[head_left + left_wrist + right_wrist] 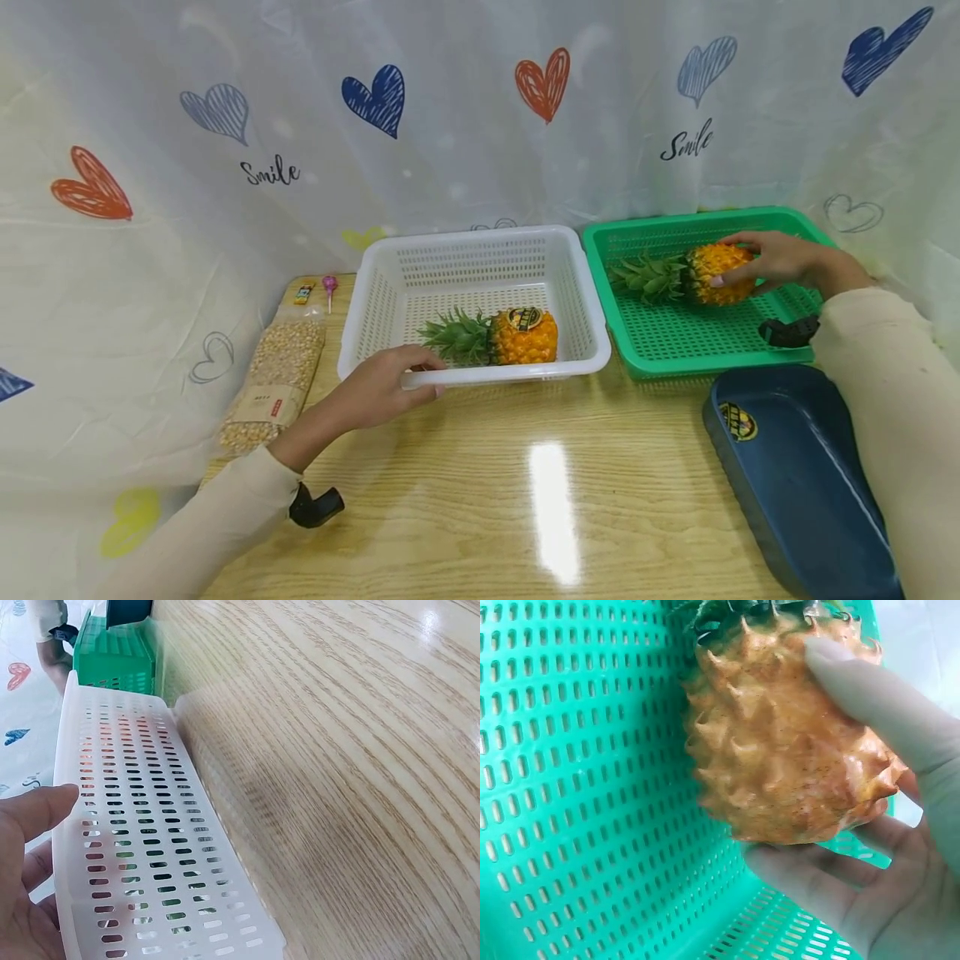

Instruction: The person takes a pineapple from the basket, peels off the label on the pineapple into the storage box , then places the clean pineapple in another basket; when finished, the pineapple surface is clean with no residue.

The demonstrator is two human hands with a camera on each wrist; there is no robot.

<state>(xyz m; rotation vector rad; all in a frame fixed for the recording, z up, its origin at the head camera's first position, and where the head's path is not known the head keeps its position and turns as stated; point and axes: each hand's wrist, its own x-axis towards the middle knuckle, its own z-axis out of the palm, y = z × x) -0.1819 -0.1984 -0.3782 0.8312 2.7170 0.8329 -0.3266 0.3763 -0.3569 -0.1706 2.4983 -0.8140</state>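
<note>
My left hand (pixel 382 387) grips the near rim of a white perforated basket (pixel 480 237), thumb outside and fingers over the edge. Inside that basket lies a pineapple (pixel 536 346) with a black and gold label, its green crown toward the left. On the right, my right hand (pixel 783 258) holds a second pineapple (pixel 705 271) by its orange body within a green perforated basket (pixel 675 337). The right wrist view shows the thumb on one side of this pineapple (pixel 780 742) and fingers around its base. Whether it touches the basket floor, I cannot tell.
A dark blue tray (pixel 813 467) with a similar label (pixel 738 422) stands at the near right. At left are a bag of pale yellow kernels (pixel 281 367), a small yellow packet (pixel 303 293) and a pink lollipop (pixel 329 285). A heart-printed curtain (pixel 465 167) hangs behind the baskets.
</note>
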